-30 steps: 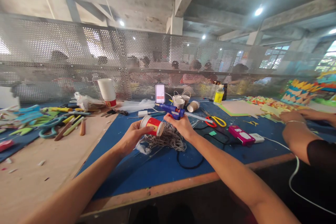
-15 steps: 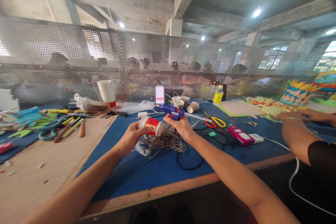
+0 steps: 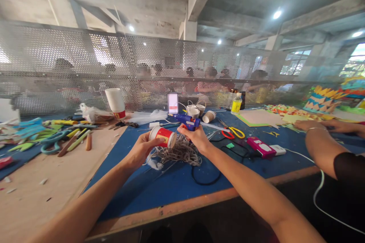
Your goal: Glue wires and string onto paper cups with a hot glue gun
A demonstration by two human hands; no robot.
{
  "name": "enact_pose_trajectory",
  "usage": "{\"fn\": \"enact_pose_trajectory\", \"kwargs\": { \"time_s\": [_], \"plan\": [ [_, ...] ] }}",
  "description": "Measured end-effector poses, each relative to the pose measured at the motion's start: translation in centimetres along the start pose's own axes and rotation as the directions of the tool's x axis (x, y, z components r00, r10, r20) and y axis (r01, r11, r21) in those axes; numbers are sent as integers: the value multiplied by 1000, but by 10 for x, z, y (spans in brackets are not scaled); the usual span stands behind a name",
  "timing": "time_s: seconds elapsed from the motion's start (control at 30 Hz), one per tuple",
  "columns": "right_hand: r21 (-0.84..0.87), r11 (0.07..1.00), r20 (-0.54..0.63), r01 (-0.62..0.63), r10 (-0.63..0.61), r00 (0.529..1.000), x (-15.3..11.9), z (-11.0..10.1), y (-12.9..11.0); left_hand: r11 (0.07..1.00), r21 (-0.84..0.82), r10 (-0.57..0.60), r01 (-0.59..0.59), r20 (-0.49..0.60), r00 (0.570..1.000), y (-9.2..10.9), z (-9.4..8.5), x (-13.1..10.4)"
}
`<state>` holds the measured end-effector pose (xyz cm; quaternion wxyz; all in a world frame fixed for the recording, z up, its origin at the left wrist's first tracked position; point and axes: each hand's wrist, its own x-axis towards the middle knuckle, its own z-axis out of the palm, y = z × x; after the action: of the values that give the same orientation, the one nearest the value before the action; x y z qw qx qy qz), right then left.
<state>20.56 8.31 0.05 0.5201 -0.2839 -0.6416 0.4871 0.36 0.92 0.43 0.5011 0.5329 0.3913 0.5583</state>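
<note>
My left hand (image 3: 142,148) is wrapped round a red and white paper cup (image 3: 165,137), which lies tilted on its side in the air. Just right of it, my right hand (image 3: 197,135) grips a blue glue gun (image 3: 186,121) whose nozzle points left, above the cup. A clear glue stick (image 3: 213,127) sticks out of the gun's back end. Below both hands a tangled heap of grey cord (image 3: 182,153) rests on the blue mat (image 3: 142,193).
Scissors and wooden-handled tools (image 3: 88,141) lie at left, near stacked cups (image 3: 115,102). Behind the gun are small cups (image 3: 192,111) and a phone (image 3: 172,103). Open scissors (image 3: 236,132), a magenta box (image 3: 261,147) and another person's arms (image 3: 321,144) are at right.
</note>
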Motion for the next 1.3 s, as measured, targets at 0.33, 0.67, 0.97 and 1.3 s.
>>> {"fn": "enact_pose_trajectory", "kwargs": {
  "time_s": [0.33, 0.67, 0.97, 1.3],
  "plan": [
    [14, 1000, -1, 9, -9, 1000, -1, 0, -5, 999, -41, -3, 5, 44, 999, -2, -3, 1],
    [37, 999, 7, -16, 16, 1000, -1, 1, -4, 1000, -28, 13, -12, 37, 999, 0, -1, 0],
    [52, 998, 40, -44, 42, 998, 0, 1, -2, 998, -58, 14, -11, 55, 998, 1, -1, 0],
    [61, 997, 70, -51, 47, 996, 1, 0, 2, 999, -49, 14, -12, 40, 999, 3, -2, -2]
  ]
}}
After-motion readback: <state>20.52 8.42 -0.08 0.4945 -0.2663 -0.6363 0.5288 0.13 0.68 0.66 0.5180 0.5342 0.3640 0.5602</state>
